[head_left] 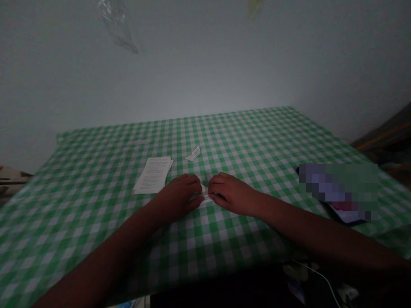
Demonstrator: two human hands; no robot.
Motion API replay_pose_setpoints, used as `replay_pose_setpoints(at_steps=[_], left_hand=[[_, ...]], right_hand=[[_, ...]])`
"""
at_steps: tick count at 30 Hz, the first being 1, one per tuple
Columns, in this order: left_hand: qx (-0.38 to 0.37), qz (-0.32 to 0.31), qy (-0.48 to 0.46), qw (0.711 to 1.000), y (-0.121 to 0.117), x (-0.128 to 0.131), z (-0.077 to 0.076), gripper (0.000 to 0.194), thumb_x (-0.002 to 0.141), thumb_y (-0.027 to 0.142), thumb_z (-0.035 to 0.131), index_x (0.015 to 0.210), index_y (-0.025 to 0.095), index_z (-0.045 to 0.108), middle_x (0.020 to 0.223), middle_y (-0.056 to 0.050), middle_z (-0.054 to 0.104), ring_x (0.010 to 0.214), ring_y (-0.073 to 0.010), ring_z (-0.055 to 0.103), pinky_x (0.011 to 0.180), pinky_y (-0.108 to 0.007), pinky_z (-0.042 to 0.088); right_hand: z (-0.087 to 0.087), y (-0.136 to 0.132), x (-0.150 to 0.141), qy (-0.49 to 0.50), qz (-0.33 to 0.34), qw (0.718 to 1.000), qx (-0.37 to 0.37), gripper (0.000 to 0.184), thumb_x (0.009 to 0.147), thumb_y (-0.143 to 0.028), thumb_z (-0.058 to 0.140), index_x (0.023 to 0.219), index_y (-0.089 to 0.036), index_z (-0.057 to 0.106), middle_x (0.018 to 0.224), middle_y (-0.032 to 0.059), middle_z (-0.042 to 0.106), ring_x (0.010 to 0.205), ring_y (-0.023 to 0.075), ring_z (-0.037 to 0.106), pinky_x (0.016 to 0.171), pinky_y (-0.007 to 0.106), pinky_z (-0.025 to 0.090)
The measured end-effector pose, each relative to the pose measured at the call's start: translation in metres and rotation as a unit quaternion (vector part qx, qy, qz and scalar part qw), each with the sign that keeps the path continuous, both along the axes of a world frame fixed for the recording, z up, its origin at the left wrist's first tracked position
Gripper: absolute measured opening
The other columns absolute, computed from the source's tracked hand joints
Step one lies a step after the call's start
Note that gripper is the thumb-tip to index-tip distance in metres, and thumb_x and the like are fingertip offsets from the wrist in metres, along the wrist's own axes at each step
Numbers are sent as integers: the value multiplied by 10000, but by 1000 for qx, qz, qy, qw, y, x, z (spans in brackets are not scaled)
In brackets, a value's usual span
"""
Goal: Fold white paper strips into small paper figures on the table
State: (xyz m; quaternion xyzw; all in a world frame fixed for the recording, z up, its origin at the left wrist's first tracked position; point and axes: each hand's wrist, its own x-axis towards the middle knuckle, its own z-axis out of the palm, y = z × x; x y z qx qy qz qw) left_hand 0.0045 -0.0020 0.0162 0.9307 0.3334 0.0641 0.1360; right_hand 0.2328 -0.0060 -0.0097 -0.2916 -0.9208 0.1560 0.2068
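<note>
Both my hands rest on a green and white checked tablecloth [244,137] near the middle of the table. My left hand [180,194] and my right hand [230,192] meet fingertip to fingertip, fingers curled and pinched on a small white piece of paper [203,195] that lies between them. Most of that paper is hidden under the fingers. A small stack of printed white sheets [153,174] lies just beyond my left hand. A little white paper scrap [193,154] sits further back.
A dark flat object, partly blurred out [340,201], lies on the right side of the table. A plain pale wall stands behind the table, with a clear plastic bag [117,25] hanging on it. A white cable [321,278] runs below the front edge.
</note>
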Motion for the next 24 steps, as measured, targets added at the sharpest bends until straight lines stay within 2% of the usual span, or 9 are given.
replay_pose_setpoints(at_steps=[7,15,24], left_hand=[[-16,-11,-32,999,1,-5,-2,179,988,244,475,993,172,639,1027,-68,616,962,-211,557,904,-389,461],[-18,-17,-50,998,1,-7,-4,157,972,219,493,998,177,642,1043,-67,625,974,-209,564,908,-388,463],[2,-18,-79,997,0,-8,-17,114,953,227,539,1003,195,636,1063,-56,631,1004,-209,573,919,-393,450]], right_hand=[[1,0,0,-3,4,1000,0,192,993,-208,482,944,-145,656,963,84,649,929,195,560,898,363,443],[3,-1,0,-6,1,1000,1,191,992,-209,487,932,-151,659,975,83,648,933,196,561,902,363,448],[5,-4,-1,-11,-1,1000,5,176,981,-212,510,950,-140,667,969,81,653,932,196,561,907,358,439]])
